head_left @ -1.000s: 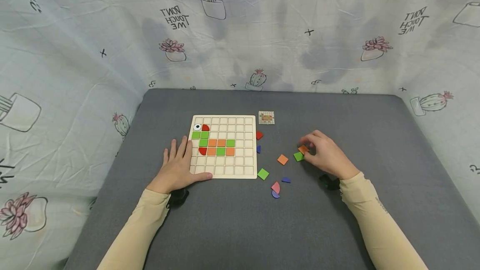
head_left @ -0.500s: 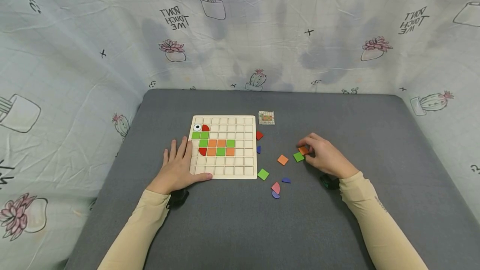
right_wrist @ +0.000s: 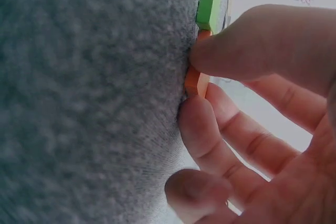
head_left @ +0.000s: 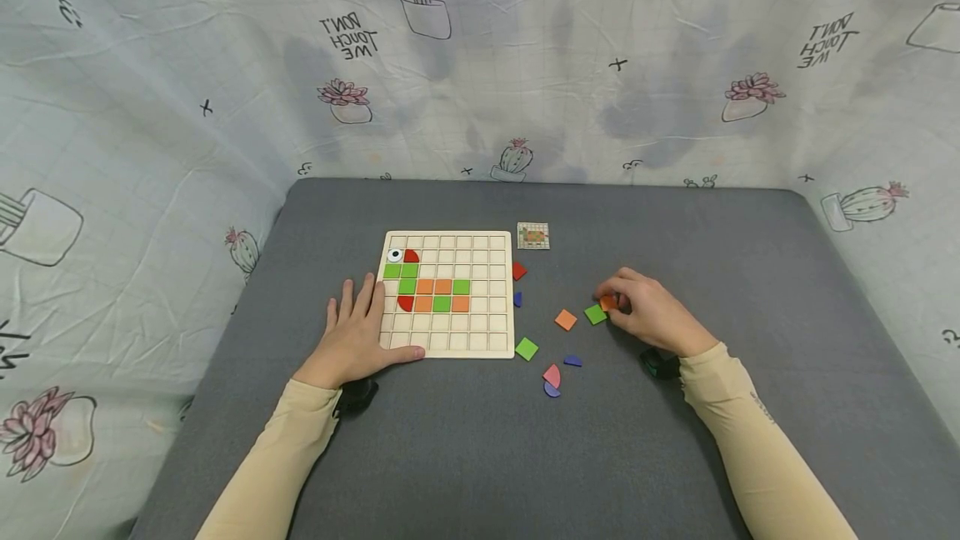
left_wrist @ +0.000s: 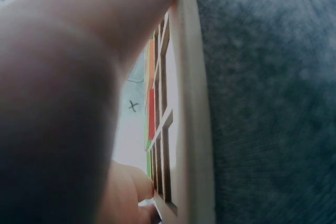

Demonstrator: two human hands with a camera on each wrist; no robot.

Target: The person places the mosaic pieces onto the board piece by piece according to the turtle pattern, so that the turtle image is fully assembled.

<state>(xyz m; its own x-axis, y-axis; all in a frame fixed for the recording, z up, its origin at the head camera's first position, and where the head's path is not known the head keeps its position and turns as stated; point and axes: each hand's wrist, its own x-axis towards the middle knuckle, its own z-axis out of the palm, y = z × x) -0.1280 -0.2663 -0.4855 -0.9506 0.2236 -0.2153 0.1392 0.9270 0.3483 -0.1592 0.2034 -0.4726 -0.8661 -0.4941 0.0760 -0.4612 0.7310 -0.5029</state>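
My left hand (head_left: 352, 338) lies with fingers spread at the left edge of a wooden grid board (head_left: 491, 332), its thumb along the front rim. Green, orange and red tiles and a white eye tile (head_left: 395, 255) fill some cells of the board. Out on the right, my right hand (head_left: 651, 311) holds an orange square tile (head_left: 608, 303) between thumb and fingers, low over the grey table. In the right wrist view the thumb covers part of this orange tile (right_wrist: 197, 81). A green square tile (head_left: 596, 315) lies right against it.
Between board and right hand lie an orange tile (head_left: 566, 320), a green tile (head_left: 527, 348), a pink piece (head_left: 552, 375) and blue pieces (head_left: 572, 361). A red tile (head_left: 519, 271) sits by the board's right edge. Behind it is a small pattern card (head_left: 533, 236).
The orange tile at my right fingers has shifted and turned slightly, and the green tile beside it has slid a little left. My left hand stays in place.
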